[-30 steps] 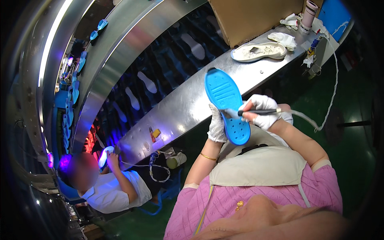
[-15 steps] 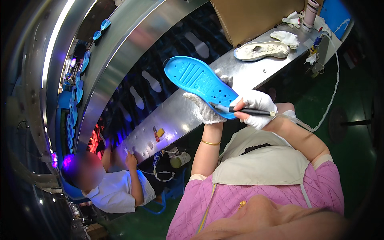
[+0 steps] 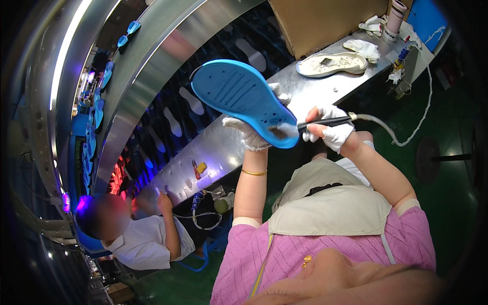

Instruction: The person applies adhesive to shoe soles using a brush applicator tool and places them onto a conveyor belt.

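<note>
My left hand (image 3: 246,133), in a white glove, grips a blue shoe sole (image 3: 229,91) by both sides, thumb on the near-left edge and fingertips round the far side. The sole is tilted, with its holed and ridged face toward me. In my right hand (image 3: 335,133), whose white glove leaves some fingertips bare, is a black-handled brush (image 3: 325,123). Its bristles touch the sole's end nearest me, over a dark, wet-looking patch. A pale hose (image 3: 391,133) runs from the handle's rear and loops up to the right.
Below the sole runs a metal bench (image 3: 213,152). A cream shoe upper (image 3: 330,65), a crumpled white glove (image 3: 363,49) and a cardboard box (image 3: 325,20) are at its far end. White sole shapes (image 3: 250,54) lie on the dark conveyor. A co-worker (image 3: 147,241) sits at lower left.
The sole has moved left and nearer the camera, its face tilting more. My right hand has shifted slightly right and up, still holding the brush.
</note>
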`<action>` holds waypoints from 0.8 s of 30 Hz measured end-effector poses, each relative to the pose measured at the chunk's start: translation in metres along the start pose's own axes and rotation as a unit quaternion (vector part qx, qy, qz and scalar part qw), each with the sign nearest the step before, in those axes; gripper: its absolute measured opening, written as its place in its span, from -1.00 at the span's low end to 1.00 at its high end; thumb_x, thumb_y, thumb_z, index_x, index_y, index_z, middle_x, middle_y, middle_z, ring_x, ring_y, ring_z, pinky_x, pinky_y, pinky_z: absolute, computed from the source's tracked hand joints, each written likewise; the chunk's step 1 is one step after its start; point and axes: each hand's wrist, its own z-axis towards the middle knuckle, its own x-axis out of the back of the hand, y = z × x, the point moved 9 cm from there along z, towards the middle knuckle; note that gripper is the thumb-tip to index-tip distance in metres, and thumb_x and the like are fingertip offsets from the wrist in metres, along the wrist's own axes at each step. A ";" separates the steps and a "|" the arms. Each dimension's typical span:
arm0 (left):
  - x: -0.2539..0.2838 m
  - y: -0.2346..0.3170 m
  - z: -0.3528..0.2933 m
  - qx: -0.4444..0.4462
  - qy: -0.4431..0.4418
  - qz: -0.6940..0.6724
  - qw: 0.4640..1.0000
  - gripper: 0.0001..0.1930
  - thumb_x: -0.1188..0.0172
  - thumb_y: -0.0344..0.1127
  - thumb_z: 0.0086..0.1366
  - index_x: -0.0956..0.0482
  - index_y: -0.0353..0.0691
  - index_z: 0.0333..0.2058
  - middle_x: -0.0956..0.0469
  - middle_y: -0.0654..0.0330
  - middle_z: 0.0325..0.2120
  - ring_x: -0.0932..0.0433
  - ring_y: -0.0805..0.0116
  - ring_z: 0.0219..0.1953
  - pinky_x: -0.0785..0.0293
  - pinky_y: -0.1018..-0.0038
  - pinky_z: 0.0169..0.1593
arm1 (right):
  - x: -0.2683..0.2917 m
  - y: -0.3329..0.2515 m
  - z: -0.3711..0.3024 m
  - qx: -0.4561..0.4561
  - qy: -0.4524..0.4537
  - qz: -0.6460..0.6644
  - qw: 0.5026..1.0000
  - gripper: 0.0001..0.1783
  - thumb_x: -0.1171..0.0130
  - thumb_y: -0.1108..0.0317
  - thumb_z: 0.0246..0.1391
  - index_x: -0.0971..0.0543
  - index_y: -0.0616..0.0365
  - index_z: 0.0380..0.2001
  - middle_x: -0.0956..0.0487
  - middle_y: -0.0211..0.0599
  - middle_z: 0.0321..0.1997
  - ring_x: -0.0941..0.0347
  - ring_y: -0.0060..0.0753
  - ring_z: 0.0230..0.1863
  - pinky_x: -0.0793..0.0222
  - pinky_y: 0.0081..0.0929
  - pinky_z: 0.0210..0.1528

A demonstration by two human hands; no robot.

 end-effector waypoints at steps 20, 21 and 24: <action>0.030 -0.027 0.012 0.368 0.149 0.317 0.861 -0.21 -0.04 0.40 0.23 -0.46 -0.23 0.11 -0.60 0.03 -0.19 -0.63 0.23 -0.25 -0.65 0.36 -0.21 | 0.004 -0.001 0.012 -0.066 -0.083 -0.419 0.902 -0.88 -0.25 0.49 -0.05 -0.59 0.05 -0.38 -0.58 -0.45 -0.23 -0.48 -0.49 -0.12 -0.39 -0.45 0.00; 0.030 -0.027 0.013 0.366 0.146 0.326 0.859 -0.21 -0.04 0.40 0.23 -0.45 -0.22 0.12 -0.60 0.03 -0.18 -0.63 0.23 -0.25 -0.65 0.36 -0.20 | 0.006 0.001 0.012 -0.083 -0.078 -0.391 0.913 -0.88 -0.25 0.50 -0.05 -0.59 0.05 -0.39 -0.58 -0.46 -0.23 -0.48 -0.50 -0.13 -0.39 -0.45 0.00; 0.032 -0.024 0.012 0.362 0.161 0.339 0.853 -0.23 -0.06 0.37 0.24 -0.42 -0.19 0.16 -0.58 0.03 -0.14 -0.61 0.25 -0.22 -0.63 0.37 -0.18 | 0.014 0.001 0.015 -0.110 -0.035 -0.293 0.949 -0.89 -0.23 0.51 -0.05 -0.59 0.05 -0.40 -0.58 -0.47 -0.25 -0.47 -0.52 -0.16 -0.38 -0.47 -0.02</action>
